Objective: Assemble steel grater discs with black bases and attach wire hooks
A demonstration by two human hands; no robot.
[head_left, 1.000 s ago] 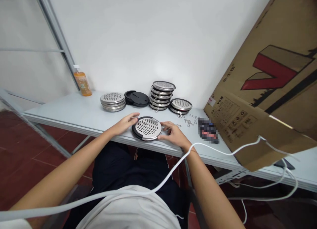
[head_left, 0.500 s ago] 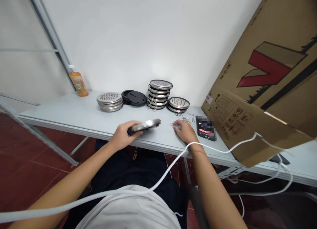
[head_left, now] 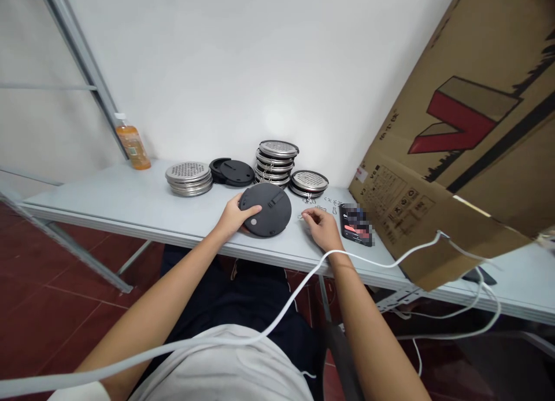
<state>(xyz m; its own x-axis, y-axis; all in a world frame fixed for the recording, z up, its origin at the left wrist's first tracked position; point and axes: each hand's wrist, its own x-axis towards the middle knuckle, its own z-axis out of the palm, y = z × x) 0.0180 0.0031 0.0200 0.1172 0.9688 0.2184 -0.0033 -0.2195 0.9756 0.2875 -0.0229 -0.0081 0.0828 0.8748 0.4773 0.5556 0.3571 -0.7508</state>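
Note:
My left hand (head_left: 234,216) grips the left edge of a round disc (head_left: 271,213), thumb across its face. The disc's flat black side is turned toward me, with a ribbed strip near the top and a small pale dot. Just right of it, my right hand (head_left: 324,227) pinches a small wire clip (head_left: 300,216) between thumb and fingertips, a little apart from the disc. More small metal clips (head_left: 321,208) lie scattered beyond those fingers. Behind the disc rises a tall stack of perforated metal discs (head_left: 277,149) with black parts between them and wire clips at the front.
A shorter stack of perforated discs (head_left: 309,180) stands beside the tall one. Farther left are black round parts (head_left: 236,173), silver perforated discs (head_left: 188,173) and an orange bottle (head_left: 133,144). A phone (head_left: 356,225), a large cardboard box (head_left: 416,187) and a white cable (head_left: 277,320) are at right and front.
My left hand has tipped the disc from nearly edge-on, metal rim showing, to black face toward me, and moved it slightly right. My right hand stays near the clips, its fingers a little raised.

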